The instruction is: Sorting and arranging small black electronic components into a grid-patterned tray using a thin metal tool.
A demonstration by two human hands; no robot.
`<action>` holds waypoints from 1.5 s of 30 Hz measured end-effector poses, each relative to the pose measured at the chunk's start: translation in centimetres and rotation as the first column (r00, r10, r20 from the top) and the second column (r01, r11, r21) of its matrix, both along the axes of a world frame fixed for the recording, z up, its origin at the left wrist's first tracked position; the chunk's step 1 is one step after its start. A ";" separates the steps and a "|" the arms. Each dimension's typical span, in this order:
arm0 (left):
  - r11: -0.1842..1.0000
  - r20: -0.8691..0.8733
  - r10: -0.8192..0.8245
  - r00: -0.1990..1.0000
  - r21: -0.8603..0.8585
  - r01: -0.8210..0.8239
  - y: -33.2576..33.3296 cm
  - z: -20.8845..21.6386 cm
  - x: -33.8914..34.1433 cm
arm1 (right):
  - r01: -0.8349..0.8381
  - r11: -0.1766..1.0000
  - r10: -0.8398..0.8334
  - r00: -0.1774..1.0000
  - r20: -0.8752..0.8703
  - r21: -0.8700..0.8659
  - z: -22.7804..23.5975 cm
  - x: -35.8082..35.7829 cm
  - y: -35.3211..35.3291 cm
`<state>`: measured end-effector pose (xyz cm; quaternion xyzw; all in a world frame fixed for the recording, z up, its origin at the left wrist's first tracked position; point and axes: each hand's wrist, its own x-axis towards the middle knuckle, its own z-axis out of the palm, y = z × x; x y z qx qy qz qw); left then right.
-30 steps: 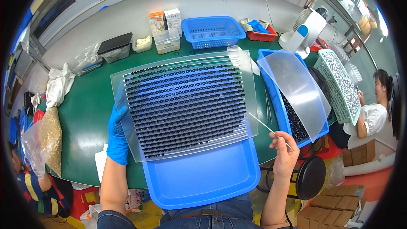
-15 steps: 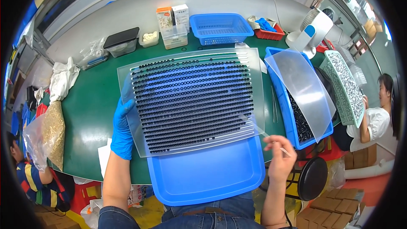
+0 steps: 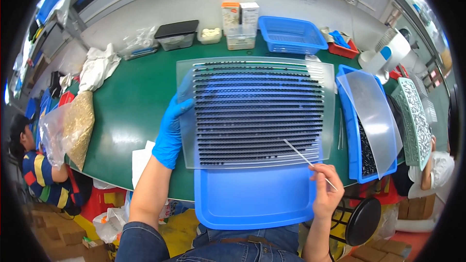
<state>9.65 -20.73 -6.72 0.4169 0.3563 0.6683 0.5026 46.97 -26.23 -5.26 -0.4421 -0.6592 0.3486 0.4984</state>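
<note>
A translucent ridged plate [image 3: 328,116] lies slanted above a shallow blue tray [image 3: 255,201]; many small black parts fill its rows. My left hand [image 3: 170,128], in a blue glove, grips the plate's left edge with the thumb on top; its other fingers are hidden underneath. Bare, my right hand [image 3: 326,189] pinches a thin pale stick [image 3: 299,152] just beyond the plate's lower right corner. The stick's tip is over the lower rows, where a few bare strips show at the right.
Right of the plate stands a blue bin [image 3: 355,157] of black parts, partly covered by a clear sheet [image 3: 374,121]. A blue basket [image 3: 292,36], boxes [image 3: 240,17] and a black-lidded container [image 3: 177,34] line the back. A bag of golden bits [image 3: 80,123] sits left. Other people are nearby.
The scene has shifted rightward in view as my head turned. The plate now looks more level. The stick, blurred before, shows sharply over the lower rows; my left hand keeps its grip.
</note>
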 end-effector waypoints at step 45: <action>1.000 -0.009 -0.003 1.000 0.012 0.003 -0.2 0.2 0.1 | 0.015 0.985 -0.041 0.989 0.145 0.174 0.2 -1.5 -1.1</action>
